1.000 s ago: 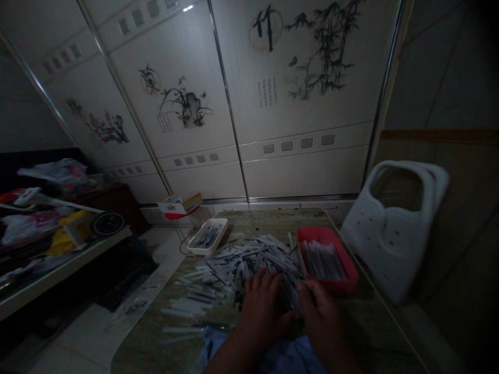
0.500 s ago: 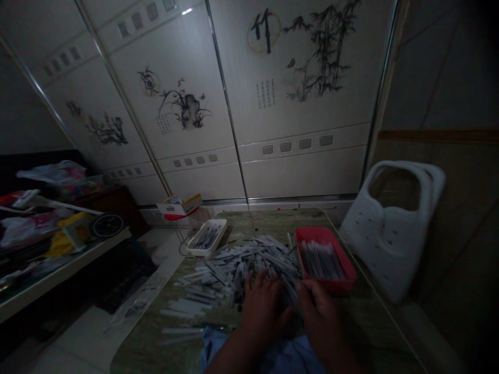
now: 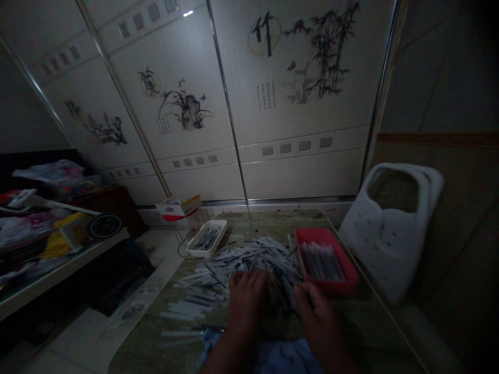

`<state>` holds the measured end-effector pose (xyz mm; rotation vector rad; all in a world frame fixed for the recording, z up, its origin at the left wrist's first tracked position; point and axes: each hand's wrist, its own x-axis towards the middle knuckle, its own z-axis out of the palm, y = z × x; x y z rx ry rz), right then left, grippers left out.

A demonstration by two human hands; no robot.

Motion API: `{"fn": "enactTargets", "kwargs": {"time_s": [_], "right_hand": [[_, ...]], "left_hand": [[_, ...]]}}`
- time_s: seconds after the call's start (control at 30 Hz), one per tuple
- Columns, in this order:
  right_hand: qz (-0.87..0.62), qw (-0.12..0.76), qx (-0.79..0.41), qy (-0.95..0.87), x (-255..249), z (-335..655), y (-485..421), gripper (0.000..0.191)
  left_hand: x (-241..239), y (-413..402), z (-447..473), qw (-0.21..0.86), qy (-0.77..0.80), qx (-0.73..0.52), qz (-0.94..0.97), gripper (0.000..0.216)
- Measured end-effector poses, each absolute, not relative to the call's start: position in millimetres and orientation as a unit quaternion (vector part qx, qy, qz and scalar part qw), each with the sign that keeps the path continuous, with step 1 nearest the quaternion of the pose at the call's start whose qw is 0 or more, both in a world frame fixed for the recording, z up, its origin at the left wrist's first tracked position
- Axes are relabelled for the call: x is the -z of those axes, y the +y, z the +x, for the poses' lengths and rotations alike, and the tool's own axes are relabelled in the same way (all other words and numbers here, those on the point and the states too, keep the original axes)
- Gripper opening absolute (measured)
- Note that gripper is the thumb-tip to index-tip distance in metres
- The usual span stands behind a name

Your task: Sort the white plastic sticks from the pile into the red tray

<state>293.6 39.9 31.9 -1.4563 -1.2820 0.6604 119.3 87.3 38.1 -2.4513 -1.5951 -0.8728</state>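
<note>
Leftward of its earlier place, the left hand (image 3: 246,297) had shifted, its spread fingers now bent closer together over the near edge of the pile of thin sticks (image 3: 253,254) on the table (image 3: 136,337). Back upward, it hid its grip; what it held could not be told. Beside the red tub (image 3: 339,288), the right hand (image 3: 317,306) kept its thumb near its curled forefinger, any hold unclear. Both forearms slanted forward over blue cloth (image 3: 286,356).

dim light, black right edge, small glare on pale panels (image 3: 249,114)
</note>
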Motion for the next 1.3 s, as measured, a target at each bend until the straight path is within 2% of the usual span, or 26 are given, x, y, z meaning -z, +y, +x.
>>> {"fn": "enactTargets", "kwargs": {"time_s": [0.17,0.33,0.53,0.63,0.77,0.97,1.07,1.3], "right_hand": [[-0.620,0.460,-0.239,-0.590,-16.7,292.3,42.5,0.035],[-0.591,0.406,-0.152,-0.680,2.2,284.4,43.3,0.045],[-0.543,0.364,-0.127,-0.746,11.7,276.6,37.9,0.033],[-0.528,0.363,-0.120,-0.759,15.4,274.4,38.6,0.033],[-0.547,0.375,-0.095,-0.742,25.2,276.1,43.1,0.030],[-0.577,0.395,-0.036,-0.714,28.6,281.4,44.2,0.028],[-0.576,0.395,-0.014,-0.716,18.6,276.5,43.2,0.027],[-0.536,0.279,-0.083,-0.792,-15.7,240.2,36.7,0.014]], "left_hand": [[-36.7,91.0,99.1,-0.007,-0.547,0.412,-0.729,0.024],[-37.1,83.8,92.8,-0.257,-0.543,0.537,-0.592,0.038],[-30.6,70.3,102.3,-0.524,-0.480,0.576,-0.404,0.050],[-23.0,65.0,108.4,-0.622,-0.419,0.551,-0.366,0.044],[-22.7,68.0,97.1,-0.640,-0.397,0.550,-0.361,0.041],[-31.5,90.2,47.6,-0.582,-0.397,0.659,-0.266,0.042],[-29.7,97.8,30.2,-0.573,-0.379,0.695,-0.215,0.037],[-29.5,104.1,7.0,-0.536,-0.370,0.735,-0.188,0.031]]}}
